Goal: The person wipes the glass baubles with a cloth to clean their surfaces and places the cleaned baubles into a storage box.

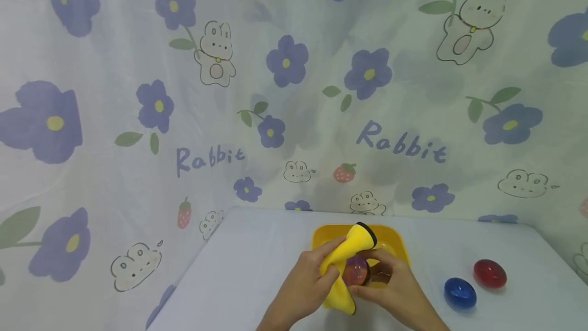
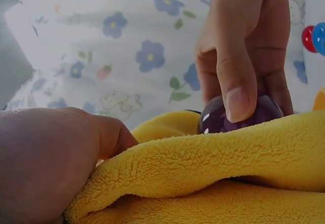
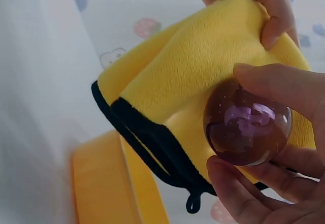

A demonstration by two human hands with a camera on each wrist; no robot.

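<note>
A person's right hand (image 1: 395, 287) pinches a glossy purple ball (image 3: 248, 124) in a fingertip grip above a yellow tray (image 1: 395, 239) on the counter (image 1: 257, 264), while the left hand (image 1: 305, 282) clutches a yellow cloth (image 1: 344, 257) against it; the slick ball could likely slip if rubbed hard

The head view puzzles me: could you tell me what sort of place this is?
Probably a makeshift tabletop booth: a rabbit-and-flower printed cloth screens a pale table bearing a yellow tray.
</note>
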